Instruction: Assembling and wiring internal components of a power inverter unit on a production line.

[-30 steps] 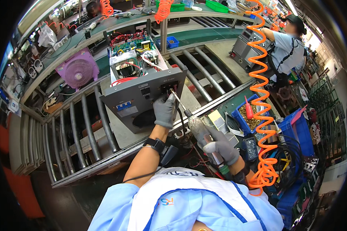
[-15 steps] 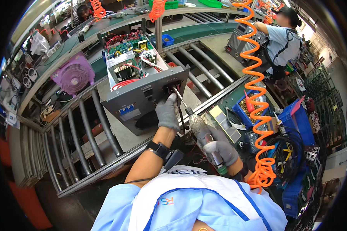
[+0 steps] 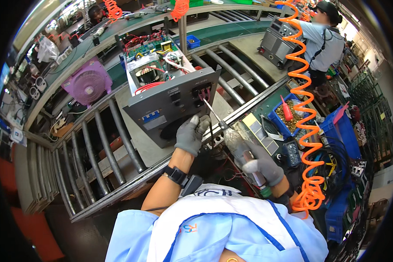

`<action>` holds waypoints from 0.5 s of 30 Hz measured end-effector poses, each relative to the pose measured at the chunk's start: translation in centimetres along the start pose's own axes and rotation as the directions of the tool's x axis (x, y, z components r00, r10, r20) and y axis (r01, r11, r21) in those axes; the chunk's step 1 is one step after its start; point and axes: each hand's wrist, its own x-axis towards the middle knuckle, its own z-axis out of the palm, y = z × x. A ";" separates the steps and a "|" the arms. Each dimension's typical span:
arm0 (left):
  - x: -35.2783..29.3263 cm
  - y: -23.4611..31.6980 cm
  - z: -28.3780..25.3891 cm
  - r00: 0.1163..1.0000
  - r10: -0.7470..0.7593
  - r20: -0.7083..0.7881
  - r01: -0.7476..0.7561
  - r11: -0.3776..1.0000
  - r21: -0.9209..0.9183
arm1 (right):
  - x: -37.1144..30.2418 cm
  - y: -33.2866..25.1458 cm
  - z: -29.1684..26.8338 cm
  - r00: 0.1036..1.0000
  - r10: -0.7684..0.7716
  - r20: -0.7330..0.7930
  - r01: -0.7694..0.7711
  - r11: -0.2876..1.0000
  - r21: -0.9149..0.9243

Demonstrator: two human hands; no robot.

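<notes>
Well, left hand (image 3: 191, 134) near grey panel (image 3: 169, 116), fingers curled (pinch unclear), right hand (image 3: 267, 167) wrapped around power screwdriver (image 3: 236, 144).

Head-worn, peering down and ahead, the left fisheye of two catches left hand (image 3: 190, 134) and right hand (image 3: 263, 167) close below, roller conveyor (image 3: 110, 147) just beyond, straight edges bowing rimward!
</notes>
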 end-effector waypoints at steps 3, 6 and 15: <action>-0.2 1.1 -0.3 0.994 -0.055 0.095 0.038 0.985 0.168 | -1.2 0.5 -0.7 0.994 0.072 0.082 -0.072 0.997 -0.008; -0.6 0.8 1.1 0.997 -0.027 0.066 0.007 0.959 0.285 | -1.6 0.9 -0.9 0.986 0.097 0.137 -0.094 0.995 -0.028; -0.2 1.6 0.4 0.943 -0.120 0.311 0.059 0.978 0.198 | -1.4 2.2 -2.3 0.977 0.102 0.185 -0.090 0.993 -0.073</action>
